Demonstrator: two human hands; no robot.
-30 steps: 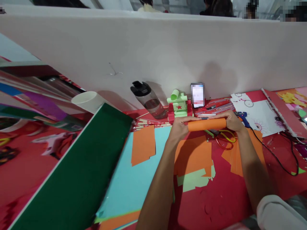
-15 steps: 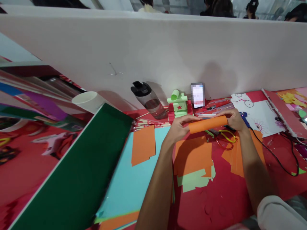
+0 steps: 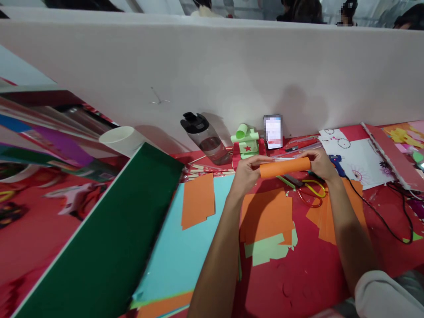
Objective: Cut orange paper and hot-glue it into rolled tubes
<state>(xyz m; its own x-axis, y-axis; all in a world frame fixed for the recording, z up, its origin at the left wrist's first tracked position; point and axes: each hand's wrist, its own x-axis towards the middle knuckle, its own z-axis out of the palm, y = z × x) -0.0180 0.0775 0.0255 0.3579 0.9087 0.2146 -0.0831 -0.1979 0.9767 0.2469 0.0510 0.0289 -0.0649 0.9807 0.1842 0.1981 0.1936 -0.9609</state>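
Observation:
A rolled piece of orange paper (image 3: pixel 285 168) is held up between my two hands, over the red table. My left hand (image 3: pixel 248 173) grips its left end and my right hand (image 3: pixel 319 164) its right end, fingers closed at both. Under the roll lie scissors (image 3: pixel 309 190) with red and yellow handles, their blades partly hidden. Orange sheets (image 3: pixel 266 214) and light green paper scraps (image 3: pixel 270 249) lie below on the table. Just behind my left hand stands a light green and red paper model (image 3: pixel 248 143) with a star on it.
A dark green board (image 3: pixel 109 238) stands at the left beside blue sheets (image 3: pixel 172 256). A water bottle (image 3: pixel 210 141) and a lit phone (image 3: pixel 274 131) stand near the white partition (image 3: pixel 212 70). A blue glue gun (image 3: pixel 337 164) with a black cord lies right of my right hand.
The orange roll has tipped slightly and lies a little more level, its right end shifted slightly left. Both hands still hold it.

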